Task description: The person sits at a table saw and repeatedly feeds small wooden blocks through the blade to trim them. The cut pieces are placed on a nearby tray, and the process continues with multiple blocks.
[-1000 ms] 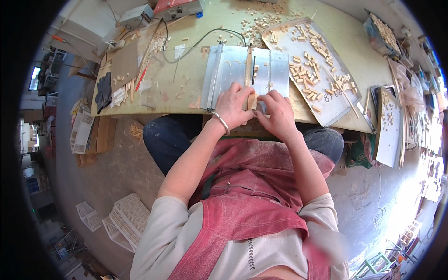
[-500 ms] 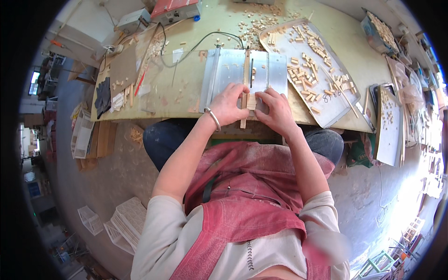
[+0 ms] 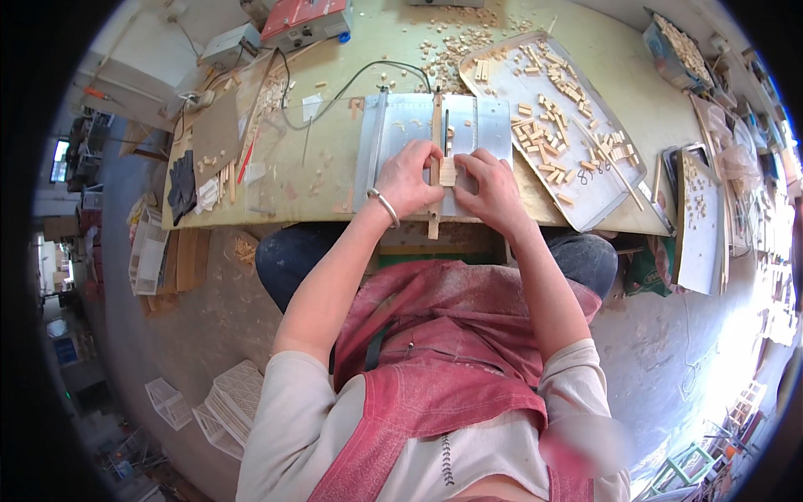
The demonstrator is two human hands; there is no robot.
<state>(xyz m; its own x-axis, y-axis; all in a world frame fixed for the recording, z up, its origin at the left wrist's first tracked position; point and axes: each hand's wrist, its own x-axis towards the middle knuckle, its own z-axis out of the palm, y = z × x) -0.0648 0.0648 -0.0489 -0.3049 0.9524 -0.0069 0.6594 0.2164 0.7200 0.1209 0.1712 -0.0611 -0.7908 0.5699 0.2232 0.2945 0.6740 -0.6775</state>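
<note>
A silver sliding metal plate (image 3: pixel 391 125) with a lengthwise wooden strip (image 3: pixel 433 222) and a dark slot (image 3: pixel 447 125) lies at the bench's front. Small pale wooden pieces (image 3: pixel 447 171) are lined up beside the strip, between my hands. My left hand (image 3: pixel 405 182) has curled fingers pressed to the strip and pieces from the left. My right hand (image 3: pixel 487 188) is curled at their right side, thumb and forefinger at the pieces. Exactly which fingertips touch is too small to make out.
A metal tray (image 3: pixel 585 221) holds wooden pieces at right, with a filled bin (image 3: pixel 675 52) beyond. Dark gloves (image 3: pixel 182 184), cardboard (image 3: pixel 213 125), a clear sheet (image 3: pixel 293 167) lie left. A red machine (image 3: pixel 305 21) and a cable (image 3: pixel 351 79) are behind. White crates (image 3: pixel 230 402) sit on the floor.
The wooden strip now reaches further out past the bench's front edge. My hands have parted slightly around the pieces, uncovering more of them, and shifted a little left.
</note>
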